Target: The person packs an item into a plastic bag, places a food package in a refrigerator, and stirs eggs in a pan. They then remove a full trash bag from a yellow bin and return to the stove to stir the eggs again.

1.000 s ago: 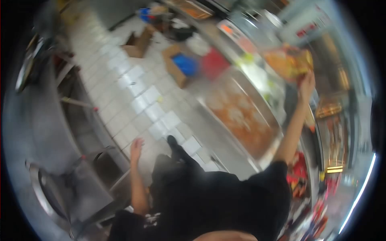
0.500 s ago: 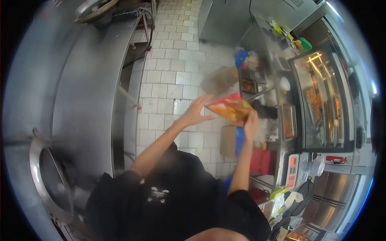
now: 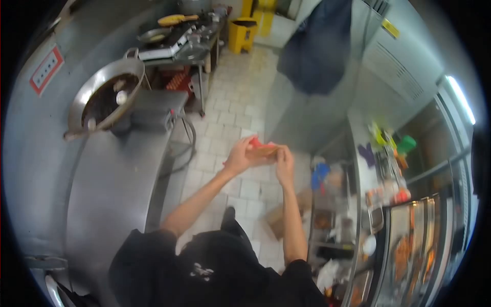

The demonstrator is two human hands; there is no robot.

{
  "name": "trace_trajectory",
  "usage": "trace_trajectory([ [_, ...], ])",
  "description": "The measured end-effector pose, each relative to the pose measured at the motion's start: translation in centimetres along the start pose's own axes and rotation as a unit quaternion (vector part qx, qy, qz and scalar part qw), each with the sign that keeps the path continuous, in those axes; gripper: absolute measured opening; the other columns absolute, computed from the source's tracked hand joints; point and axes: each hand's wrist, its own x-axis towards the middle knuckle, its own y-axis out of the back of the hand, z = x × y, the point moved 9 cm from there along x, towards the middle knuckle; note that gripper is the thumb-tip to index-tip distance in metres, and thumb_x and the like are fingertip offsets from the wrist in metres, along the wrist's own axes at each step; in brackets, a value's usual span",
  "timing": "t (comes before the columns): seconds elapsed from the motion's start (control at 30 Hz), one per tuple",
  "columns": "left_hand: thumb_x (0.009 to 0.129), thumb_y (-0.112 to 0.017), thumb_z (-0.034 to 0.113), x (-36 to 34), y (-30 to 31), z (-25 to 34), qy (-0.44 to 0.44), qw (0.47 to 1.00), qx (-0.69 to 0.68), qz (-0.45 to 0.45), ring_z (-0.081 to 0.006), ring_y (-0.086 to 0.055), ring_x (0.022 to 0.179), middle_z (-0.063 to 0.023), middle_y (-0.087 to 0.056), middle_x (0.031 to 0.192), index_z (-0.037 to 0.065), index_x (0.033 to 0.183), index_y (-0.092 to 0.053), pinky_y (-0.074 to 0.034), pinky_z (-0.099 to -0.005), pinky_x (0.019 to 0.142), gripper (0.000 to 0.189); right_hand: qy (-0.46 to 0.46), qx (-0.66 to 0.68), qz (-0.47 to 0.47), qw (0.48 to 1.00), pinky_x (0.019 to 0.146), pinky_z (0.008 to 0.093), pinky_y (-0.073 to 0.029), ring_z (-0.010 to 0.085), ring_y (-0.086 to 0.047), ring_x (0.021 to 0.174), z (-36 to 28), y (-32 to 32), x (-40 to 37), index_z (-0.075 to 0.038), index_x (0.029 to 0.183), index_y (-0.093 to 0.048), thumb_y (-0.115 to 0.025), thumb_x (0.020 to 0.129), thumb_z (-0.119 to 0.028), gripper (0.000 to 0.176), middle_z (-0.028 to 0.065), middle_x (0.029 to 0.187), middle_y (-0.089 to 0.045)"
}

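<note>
Between my two hands, in front of my chest and over the tiled floor, is a red and yellow-brown packet (image 3: 263, 151). My left hand (image 3: 239, 157) grips its left side, and red edges show by the fingers. On the other side, the fingers of my right hand (image 3: 285, 165) pinch the packet's right corner. Blur hides the packet's printing and whether it is unsealed.
A large wok (image 3: 82, 105) with dark contents stands left beside a steel counter (image 3: 110, 179). Ahead are a yellow bin (image 3: 242, 35) and a hanging dark cloth (image 3: 319, 48). Right are shelves, a cardboard box (image 3: 279, 220) and a lit food display case (image 3: 409, 250).
The view has shifted forward along the aisle, bringing the wok, stove and bin into sight. My left hand, open before, has closed on the packet, which now looks flatter and narrower.
</note>
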Motion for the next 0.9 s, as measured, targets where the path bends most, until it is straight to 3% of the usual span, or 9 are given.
trace_trajectory([
  [0.03,0.070,-0.085,0.039,2.3,1.2,-2.1,-0.070,0.993,0.079,0.058,-0.0297,-0.059,0.095,-0.0126,-0.061,0.102,0.001,0.129,-0.050,-0.047,-0.0378,0.084,0.079,0.011,0.001,-0.012,1.000,0.080,0.0253,-0.047,0.0100,-0.058,0.087,0.2,-1.9,4.0,-0.002,0.108,-0.066,-0.044,0.105,-0.022,0.030,0.0055,0.098,-0.069],
  [0.13,0.079,-0.079,0.031,9.8,4.9,-8.8,-0.028,0.983,0.129,0.128,-0.0298,-0.057,0.090,-0.0123,-0.060,0.095,0.001,0.106,-0.057,-0.046,-0.0375,0.078,0.046,0.018,0.013,-0.071,0.997,0.079,0.0259,-0.047,0.0110,-0.060,0.086,2.8,-8.3,15.0,-0.002,0.106,-0.066,-0.045,0.104,-0.022,0.029,0.0067,0.094,-0.070],
  [0.37,0.075,-0.074,0.009,28.3,13.4,-21.1,0.006,0.975,0.158,0.156,-0.0365,-0.057,0.072,-0.0168,-0.056,0.078,0.002,0.092,-0.053,-0.045,-0.0383,0.064,0.028,0.075,0.065,-0.214,0.972,0.075,0.0270,-0.047,0.0117,-0.056,0.076,10.1,-22.5,39.5,-0.002,0.105,-0.066,-0.048,0.103,-0.022,0.027,0.0054,0.083,-0.066],
  [0.43,0.061,-0.083,0.012,33.6,14.6,-27.8,0.065,0.975,0.143,0.156,-0.0394,-0.062,0.084,-0.0175,-0.062,0.086,0.005,0.096,-0.059,-0.049,-0.0436,0.071,0.044,0.051,0.090,-0.273,0.956,0.075,0.0270,-0.047,0.0116,-0.056,0.078,14.0,-26.2,46.1,-0.002,0.105,-0.065,-0.050,0.102,-0.023,0.026,0.0055,0.086,-0.066],
  [0.57,0.070,-0.074,0.006,45.4,16.4,-36.0,0.054,0.976,0.088,0.193,-0.0397,-0.062,0.089,-0.0186,-0.062,0.091,0.003,0.104,-0.060,-0.050,-0.0424,0.073,0.038,0.050,0.072,-0.259,0.962,0.081,0.0287,-0.047,0.0133,-0.058,0.088,20.4,-30.2,60.3,-0.003,0.107,-0.064,-0.054,0.100,-0.025,0.025,0.0063,0.096,-0.067],
  [0.63,0.080,-0.061,0.002,51.1,17.7,-40.4,0.085,0.964,0.099,0.233,-0.0397,-0.061,0.091,-0.0206,-0.060,0.096,0.002,0.107,-0.060,-0.049,-0.0416,0.074,0.027,0.098,0.027,-0.091,0.991,0.089,0.0305,-0.045,0.0159,-0.058,0.100,20.4,-28.2,67.6,-0.003,0.110,-0.063,-0.058,0.098,-0.028,0.028,0.0071,0.105,-0.066],
  [0.7,0.084,-0.050,-0.001,56.2,18.2,-44.7,0.122,0.958,0.062,0.253,-0.0411,-0.057,0.094,-0.0244,-0.055,0.097,-0.003,0.108,-0.056,-0.045,-0.0400,0.080,0.025,0.012,0.021,-0.084,0.996,0.096,0.0327,-0.042,0.0182,-0.057,0.109,26.9,-27.8,73.8,-0.004,0.112,-0.063,-0.058,0.098,-0.031,0.030,0.0072,0.110,-0.066],
  [0.8,0.092,-0.048,0.009,60.9,21.7,-53.7,0.219,0.868,0.096,0.435,-0.0427,-0.055,0.104,-0.0249,-0.058,0.110,-0.005,0.114,-0.055,-0.042,-0.0429,0.093,0.027,-0.088,0.029,-0.125,0.988,0.096,0.0351,-0.043,0.0185,-0.057,0.111,35.5,-28.5,81.7,-0.006,0.113,-0.064,-0.057,0.099,-0.033,0.031,0.0066,0.112,-0.066],
  [0.9,0.095,-0.046,0.015,64.7,24.5,-59.3,0.222,0.768,0.098,0.593,-0.0405,-0.054,0.101,-0.0260,-0.056,0.105,-0.006,0.110,-0.056,-0.041,-0.0450,0.089,0.027,-0.143,0.047,-0.175,0.973,0.095,0.0364,-0.044,0.0180,-0.058,0.112,43.1,-30.7,88.7,-0.007,0.112,-0.064,-0.055,0.100,-0.033,0.030,0.0049,0.113,-0.066],
])
